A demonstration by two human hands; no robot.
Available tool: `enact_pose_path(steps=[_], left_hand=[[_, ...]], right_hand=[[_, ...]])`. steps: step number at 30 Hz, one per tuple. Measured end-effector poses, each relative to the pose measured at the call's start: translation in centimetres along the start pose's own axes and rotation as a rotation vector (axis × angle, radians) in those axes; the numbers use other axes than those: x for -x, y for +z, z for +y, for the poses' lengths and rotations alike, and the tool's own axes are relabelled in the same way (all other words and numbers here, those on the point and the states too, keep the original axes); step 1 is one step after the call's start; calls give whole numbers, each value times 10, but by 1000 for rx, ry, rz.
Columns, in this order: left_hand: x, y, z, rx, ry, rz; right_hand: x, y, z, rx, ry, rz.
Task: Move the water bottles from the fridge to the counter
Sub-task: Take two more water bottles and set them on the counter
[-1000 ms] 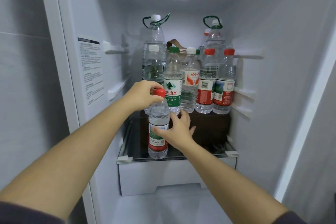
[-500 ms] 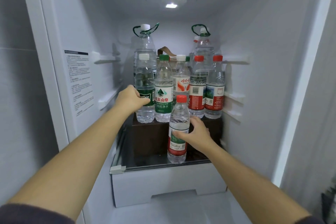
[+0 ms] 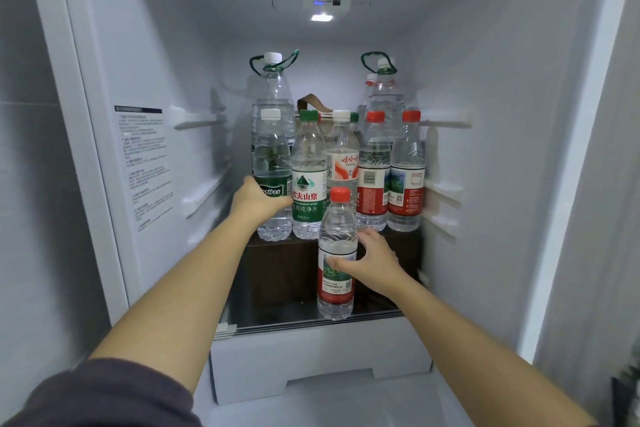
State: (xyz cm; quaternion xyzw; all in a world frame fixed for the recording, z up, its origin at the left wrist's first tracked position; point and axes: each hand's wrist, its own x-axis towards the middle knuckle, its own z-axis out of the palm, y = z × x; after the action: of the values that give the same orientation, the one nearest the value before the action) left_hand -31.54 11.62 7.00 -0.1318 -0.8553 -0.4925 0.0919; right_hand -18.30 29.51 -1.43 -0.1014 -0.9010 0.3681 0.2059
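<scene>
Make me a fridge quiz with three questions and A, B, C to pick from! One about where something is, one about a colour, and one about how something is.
1. Where does the red-capped bottle held by the right hand stand?
A. on the glass shelf
B. in a door rack
C. on the floor

2. What colour is the cap of the dark-green-label bottle that the left hand grips?
A. red
B. white
C. blue

3. How is the red-capped bottle?
A. lying on its side
B. upright, cap off
C. upright, cap on

Answers:
1 A: its base rests on the glass near the shelf's front edge.
2 B: a white cap tops that bottle.
3 C: it stands straight with its red cap in place.
</scene>
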Motion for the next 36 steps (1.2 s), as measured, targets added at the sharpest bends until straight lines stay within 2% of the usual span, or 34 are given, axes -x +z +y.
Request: enact_pose_path(steps=[5,11,13,17,27,36], left_hand=[[17,-9,-2,-39,80,39],[71,-21,-8,-6,230,9],[90,-19,-16,-4,227,-18],[130,-4,-42,49,205,-49],[215,57,-147,110,-11,-135],[230,76,-188,132,-98,-129]], right_hand=[[6,3,3,-202,-7,69],[27,0,0,-497,-18,168],[36,-3,0,-540,-30,176],[58,1,10,-554,-8,171],[125,48,64,-459,135,104],[141,73,93,-450,193,63]])
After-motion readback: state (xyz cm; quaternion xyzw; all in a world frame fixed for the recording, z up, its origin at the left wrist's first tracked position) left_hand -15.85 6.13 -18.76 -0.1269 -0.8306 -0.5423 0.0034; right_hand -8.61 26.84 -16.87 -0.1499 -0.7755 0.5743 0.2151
